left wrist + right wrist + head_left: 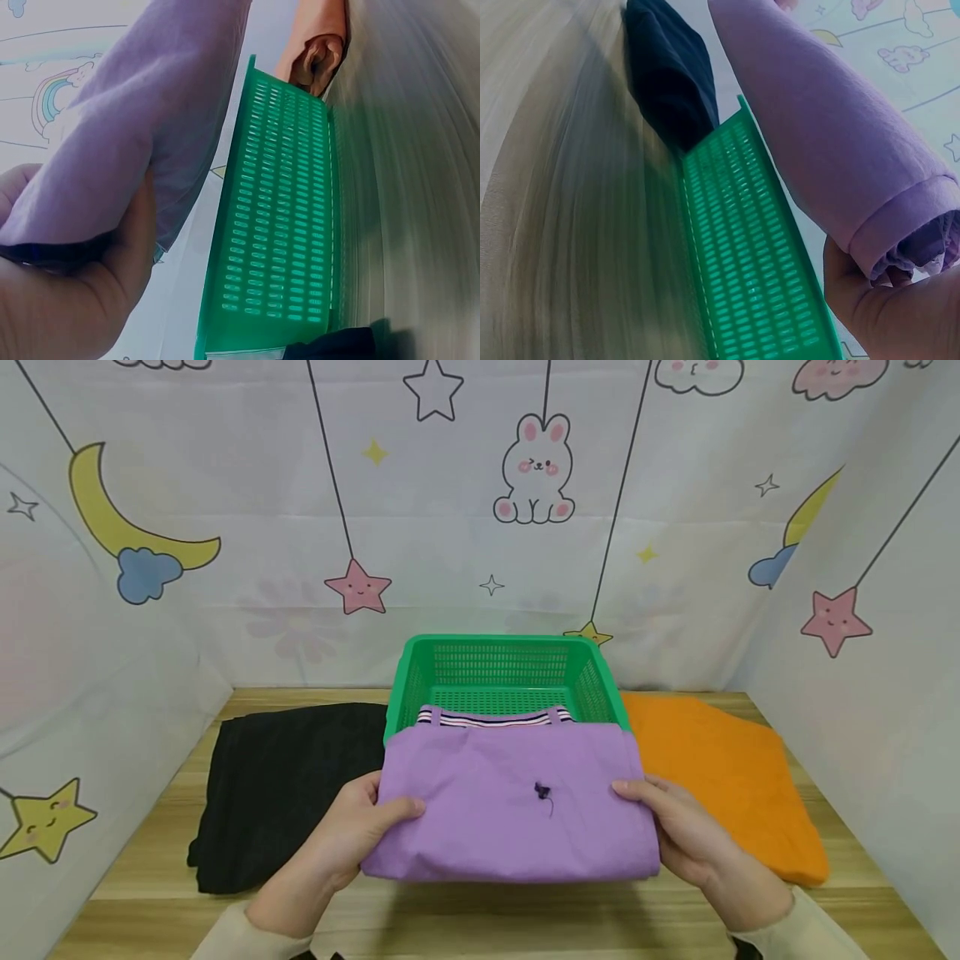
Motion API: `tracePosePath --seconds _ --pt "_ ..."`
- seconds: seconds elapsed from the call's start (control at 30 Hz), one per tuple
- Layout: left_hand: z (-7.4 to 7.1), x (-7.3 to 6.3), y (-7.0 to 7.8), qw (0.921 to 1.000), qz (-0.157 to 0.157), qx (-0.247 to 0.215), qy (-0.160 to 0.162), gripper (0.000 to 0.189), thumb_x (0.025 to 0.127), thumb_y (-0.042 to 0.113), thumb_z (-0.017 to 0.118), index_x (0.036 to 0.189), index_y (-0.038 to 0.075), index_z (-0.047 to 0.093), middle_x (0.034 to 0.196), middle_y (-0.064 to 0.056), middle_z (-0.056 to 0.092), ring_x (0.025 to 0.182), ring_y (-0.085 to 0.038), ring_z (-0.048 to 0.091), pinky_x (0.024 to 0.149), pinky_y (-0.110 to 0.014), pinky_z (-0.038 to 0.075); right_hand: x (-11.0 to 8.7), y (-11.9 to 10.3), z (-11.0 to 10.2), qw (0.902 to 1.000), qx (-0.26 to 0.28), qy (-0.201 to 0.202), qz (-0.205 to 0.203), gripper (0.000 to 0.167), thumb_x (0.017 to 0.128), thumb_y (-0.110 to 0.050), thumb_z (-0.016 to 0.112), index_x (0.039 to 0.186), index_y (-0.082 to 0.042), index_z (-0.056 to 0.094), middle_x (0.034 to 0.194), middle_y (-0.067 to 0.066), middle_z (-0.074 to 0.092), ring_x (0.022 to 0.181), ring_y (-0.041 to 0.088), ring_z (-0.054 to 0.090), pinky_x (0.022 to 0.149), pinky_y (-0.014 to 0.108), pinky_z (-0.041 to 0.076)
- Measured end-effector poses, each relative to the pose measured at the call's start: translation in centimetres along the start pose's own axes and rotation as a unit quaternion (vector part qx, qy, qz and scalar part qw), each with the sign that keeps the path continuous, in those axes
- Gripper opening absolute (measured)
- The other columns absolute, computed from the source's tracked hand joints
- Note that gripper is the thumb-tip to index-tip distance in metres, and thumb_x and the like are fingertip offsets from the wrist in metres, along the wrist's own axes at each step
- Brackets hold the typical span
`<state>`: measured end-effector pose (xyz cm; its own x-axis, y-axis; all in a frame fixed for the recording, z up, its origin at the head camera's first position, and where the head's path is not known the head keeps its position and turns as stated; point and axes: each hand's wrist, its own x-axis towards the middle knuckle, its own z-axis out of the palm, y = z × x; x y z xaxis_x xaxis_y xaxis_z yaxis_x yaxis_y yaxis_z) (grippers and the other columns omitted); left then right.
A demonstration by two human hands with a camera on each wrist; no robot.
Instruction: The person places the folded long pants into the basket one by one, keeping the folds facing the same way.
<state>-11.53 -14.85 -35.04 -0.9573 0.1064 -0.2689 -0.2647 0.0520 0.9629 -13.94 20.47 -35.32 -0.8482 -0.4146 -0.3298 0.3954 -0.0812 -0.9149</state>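
Both hands hold up a folded purple garment [480, 810] with a striped waistband and a small dark mark on its front. My left hand [352, 827] grips its left edge, thumb on the front and fingers behind. At the right edge my right hand [690, 827] pinches it the same way. In the right wrist view the garment's end [907, 217] shows rolled layers of cloth. Behind it, partly covered in the head view, stands a green plastic basket [510, 647] with perforated walls. The garment hangs above the table in front of the basket.
A folded black cloth [292, 793] lies on the wooden table [480, 927] left of the basket. To the right lies a folded orange cloth [720, 777]. White fabric [450, 485] printed with stars, moons and a bunny closes off the back and sides.
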Motion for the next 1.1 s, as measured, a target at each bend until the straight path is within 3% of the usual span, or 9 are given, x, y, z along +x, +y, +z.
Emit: tracePosePath --seconds 0.37,0.73,1.1 --pt "0.0 0.4 0.4 0.9999 0.003 0.001 0.011 0.044 0.081 0.015 0.067 0.119 -0.004 0.053 0.094 -0.007 0.065 0.075 -0.016 0.066 0.067 -0.032 0.055 0.4 -0.2 0.0 1.0000 -0.001 0.005 -0.004 0.045 0.098 -0.027 0.049 0.133 -0.002 0.034 0.107 -0.002 0.062 0.094 0.013 0.062 0.084 0.033 0.053" --pt "0.0 0.8 0.8 0.9998 0.009 -0.001 0.017 0.044 0.081 0.014 0.067 0.119 -0.004 0.053 0.092 -0.005 0.065 0.075 -0.015 0.065 0.067 -0.030 0.055 1.0 -0.6 -0.2 1.0000 -0.004 -0.001 -0.004 0.058 0.099 -0.028 0.047 0.142 0.002 0.023 0.110 -0.001 0.060 0.098 0.014 0.061 0.087 0.034 0.052" --pt "0.0 1.0 0.8 0.9997 0.008 0.000 0.024 0.044 0.081 0.014 0.068 0.119 -0.003 0.053 0.093 -0.005 0.064 0.075 -0.014 0.064 0.067 -0.029 0.054 1.4 -0.7 -0.3 0.9999 0.011 -0.011 -0.007 0.042 0.099 -0.028 0.047 0.132 -0.004 0.035 0.108 -0.002 0.061 0.095 0.013 0.062 0.085 0.033 0.052"
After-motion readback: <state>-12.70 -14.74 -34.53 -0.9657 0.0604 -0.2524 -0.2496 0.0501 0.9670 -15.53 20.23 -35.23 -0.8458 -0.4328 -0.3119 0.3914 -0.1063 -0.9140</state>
